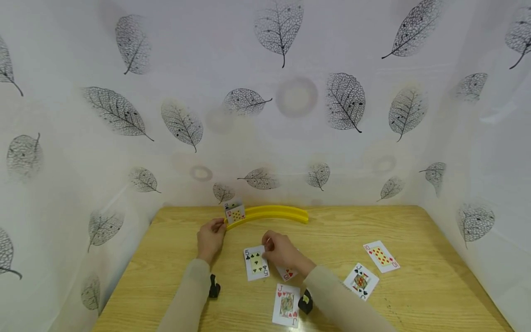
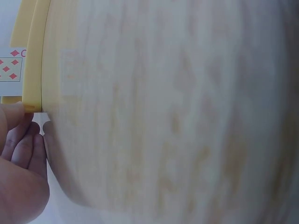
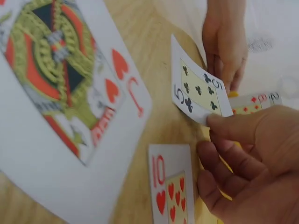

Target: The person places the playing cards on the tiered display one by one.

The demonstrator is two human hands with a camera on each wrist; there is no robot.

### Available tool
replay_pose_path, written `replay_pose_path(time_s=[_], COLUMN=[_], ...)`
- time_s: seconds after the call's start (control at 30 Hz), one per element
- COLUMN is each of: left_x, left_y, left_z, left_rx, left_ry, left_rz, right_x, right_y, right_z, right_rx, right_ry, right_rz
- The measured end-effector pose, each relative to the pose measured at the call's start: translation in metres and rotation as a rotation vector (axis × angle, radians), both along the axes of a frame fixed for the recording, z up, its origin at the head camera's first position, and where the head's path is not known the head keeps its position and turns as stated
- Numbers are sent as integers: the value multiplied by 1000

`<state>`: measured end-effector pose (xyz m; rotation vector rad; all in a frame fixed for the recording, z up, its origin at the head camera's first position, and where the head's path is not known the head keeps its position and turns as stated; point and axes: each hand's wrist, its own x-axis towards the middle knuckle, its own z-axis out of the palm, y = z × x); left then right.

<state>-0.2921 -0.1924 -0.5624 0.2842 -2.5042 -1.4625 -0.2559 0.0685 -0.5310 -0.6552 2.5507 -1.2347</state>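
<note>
5 of clubs (image 1: 256,263) pinched in rt hand (image 1: 282,251).

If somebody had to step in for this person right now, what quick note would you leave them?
Right hand: pinching a corner of the five of clubs, lifting it off the table.
Left hand: fingers touching the left end of the yellow curved card rack.
Done: two cards stand in the rack's left end.
Left, it seems: the five of clubs, plus four cards lying face up: ten of hearts under the right hand, jack of hearts, jack of clubs, ten of diamonds.
</note>
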Motion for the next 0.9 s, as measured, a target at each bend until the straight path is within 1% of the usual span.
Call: replay_pose_path(time_s=[0.2,0.3,0.43,0.53,0.67,0.83,0.9], left_x=[1,1,1,2,2,3,3], left_y=[0,0,1,1,1,2,2], left_z=[2,2,3,4,5,6,7], left_rx=[5,2,5,10,13,11,7], left_ry=[3,-2,-14,-22,-25,-36,-37], left_rz=[-5,-4,-1,2,7,15,16], right_x=[-8,-12,-16,-18,-21,-24,-26], right_y=[8,11,13,16,19,23,24], right_z=[0,-1,0,4,8,12,14], right_rx=[-104,-139,-181,-168,-122,-122,-127], right_ry=[-57,-60,-41,5,78,113,103], right_rz=[12,12,12,16,15,4,-12])
